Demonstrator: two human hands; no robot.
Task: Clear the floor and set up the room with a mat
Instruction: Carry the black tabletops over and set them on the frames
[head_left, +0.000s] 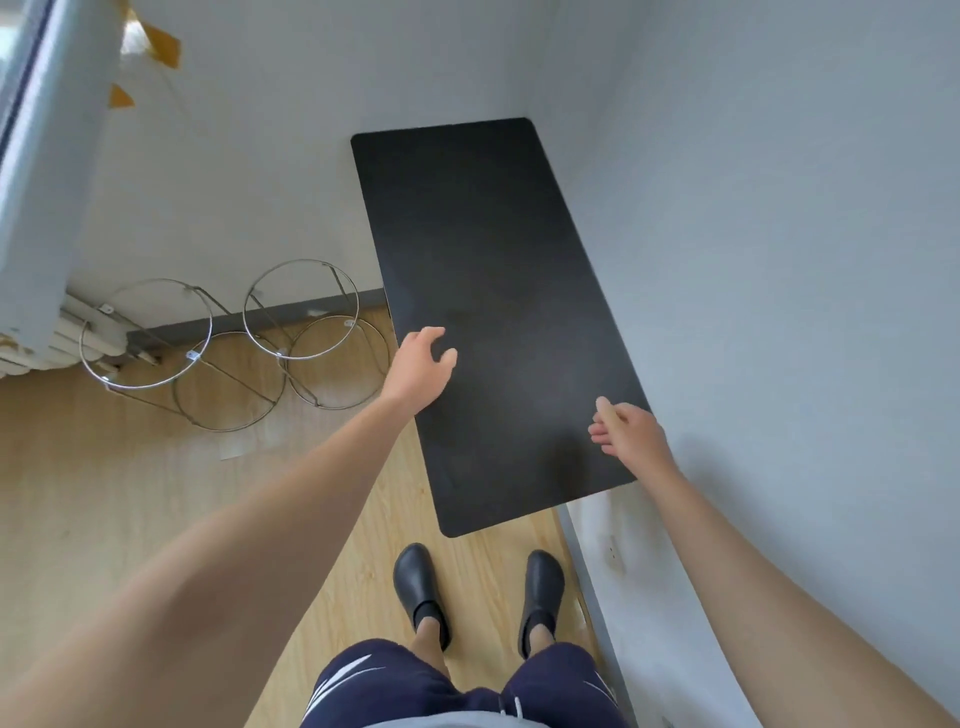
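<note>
Large black rounded-corner rectangular board (493, 312) stands in the room corner, leaning against the grey wall (779, 260), directly ahead of both sets of fingers. Left hand (423, 364) and right hand (631, 431) are spread, gripping nothing; recommend taking opposite long edges evenly before lifting. Long axis runs up-and-away, lower end toward the wooden floor (130, 493).

left hand (423, 364) open, right hand (626, 431) open, arms outstretched

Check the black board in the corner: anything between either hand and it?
Nothing visible. The left hand hovers open at the left edge of the black board, and the right hand is open at its right edge by the wall. The wire stands sit off to the left on the floor, clear of both arms.
</note>
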